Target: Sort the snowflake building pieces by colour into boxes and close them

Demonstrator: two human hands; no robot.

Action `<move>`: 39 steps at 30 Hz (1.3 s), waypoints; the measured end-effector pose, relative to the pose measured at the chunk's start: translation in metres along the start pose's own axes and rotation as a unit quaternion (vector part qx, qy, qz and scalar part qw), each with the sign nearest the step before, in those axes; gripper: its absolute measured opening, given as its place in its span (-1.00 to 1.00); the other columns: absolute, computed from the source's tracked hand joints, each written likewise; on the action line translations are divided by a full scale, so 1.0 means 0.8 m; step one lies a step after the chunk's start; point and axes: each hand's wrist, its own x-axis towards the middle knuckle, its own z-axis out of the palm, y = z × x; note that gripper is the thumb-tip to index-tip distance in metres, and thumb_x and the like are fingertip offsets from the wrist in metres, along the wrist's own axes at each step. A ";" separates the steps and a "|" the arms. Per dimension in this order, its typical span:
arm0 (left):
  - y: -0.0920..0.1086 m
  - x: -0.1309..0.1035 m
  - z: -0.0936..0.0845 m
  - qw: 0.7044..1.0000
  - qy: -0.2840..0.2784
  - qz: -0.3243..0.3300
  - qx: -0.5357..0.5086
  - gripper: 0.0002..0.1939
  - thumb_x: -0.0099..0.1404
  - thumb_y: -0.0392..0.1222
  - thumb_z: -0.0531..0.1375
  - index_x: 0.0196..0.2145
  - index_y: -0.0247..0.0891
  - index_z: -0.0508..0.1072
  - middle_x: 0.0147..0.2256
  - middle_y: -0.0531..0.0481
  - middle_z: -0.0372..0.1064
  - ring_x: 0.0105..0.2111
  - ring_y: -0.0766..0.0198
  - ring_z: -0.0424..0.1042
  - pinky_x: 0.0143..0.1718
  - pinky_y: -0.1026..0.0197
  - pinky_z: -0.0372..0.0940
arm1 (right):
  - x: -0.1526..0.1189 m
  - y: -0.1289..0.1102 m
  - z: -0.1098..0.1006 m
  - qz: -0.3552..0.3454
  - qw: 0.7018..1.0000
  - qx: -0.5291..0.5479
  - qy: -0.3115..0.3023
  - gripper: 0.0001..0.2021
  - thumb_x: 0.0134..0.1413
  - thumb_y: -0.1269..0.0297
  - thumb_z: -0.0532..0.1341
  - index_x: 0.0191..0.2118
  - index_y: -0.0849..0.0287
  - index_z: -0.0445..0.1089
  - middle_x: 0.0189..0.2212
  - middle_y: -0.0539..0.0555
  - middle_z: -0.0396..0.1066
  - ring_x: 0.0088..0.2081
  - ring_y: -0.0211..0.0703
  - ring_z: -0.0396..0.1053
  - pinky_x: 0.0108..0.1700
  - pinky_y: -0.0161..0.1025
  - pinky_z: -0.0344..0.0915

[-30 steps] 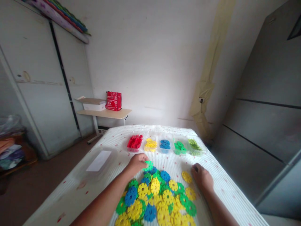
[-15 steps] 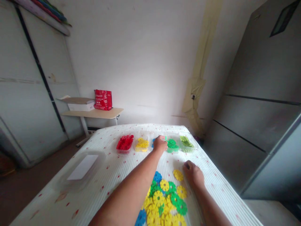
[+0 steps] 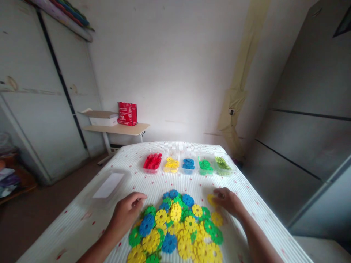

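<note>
Here's the left hand [image 3: 126, 212] at lower centre-left, just beside the heap of notched discs [image 3: 176, 228], its grip loosely released, thumb and forefinger apart with nothing seen between them! Across at lower centre-right, the right hand [image 3: 229, 201] has its fingertips over a yellow disc [image 3: 210, 199] near the heap's right edge; whether that grip is clenched on it, I cannot tell. The heap, yellow, green and blue, fills the lower centre of the counter [image 3: 161, 182]. Beyond it, mid-frame, a row of clear boxes: red pieces [image 3: 153, 162] leftmost, then yellow [image 3: 172, 165], blue [image 3: 188, 163], green [image 3: 205, 166], and light green [image 3: 222, 163] at the right end.
</note>
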 end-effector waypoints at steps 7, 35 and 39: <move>-0.034 -0.027 -0.018 0.990 0.044 -0.117 -0.069 -0.73 -0.08 0.01 0.13 -0.49 -0.22 0.47 -0.55 0.06 0.47 -0.50 0.20 0.43 -0.45 0.27 0.34 | -0.006 -0.011 0.006 -0.009 0.999 -0.033 -0.002 -0.80 -0.15 0.26 0.19 -0.31 0.15 0.39 -0.32 0.04 0.36 -0.34 -0.23 0.34 -0.32 -0.38 0.17; -0.036 -0.029 -0.001 0.993 0.061 -0.086 -0.045 -0.80 0.04 -0.12 0.10 -0.45 -0.24 0.47 -0.50 0.05 0.47 -0.45 0.24 0.42 -0.38 0.30 0.30 | 0.028 -0.073 0.020 -0.080 0.980 0.045 0.178 -0.75 -0.03 0.17 0.00 -0.42 0.17 0.37 -0.45 0.09 0.46 -0.43 -0.16 0.37 -0.34 -0.32 0.19; -0.032 -0.031 -0.001 0.993 0.050 -0.082 -0.064 -0.80 0.05 -0.14 0.10 -0.45 -0.27 0.47 -0.50 0.04 0.45 -0.46 0.25 0.41 -0.38 0.29 0.29 | -0.002 -0.012 0.006 0.011 0.984 0.046 0.172 -0.71 -0.09 0.08 0.01 -0.44 0.14 0.37 -0.43 0.09 0.48 -0.41 -0.12 0.38 -0.35 -0.30 0.21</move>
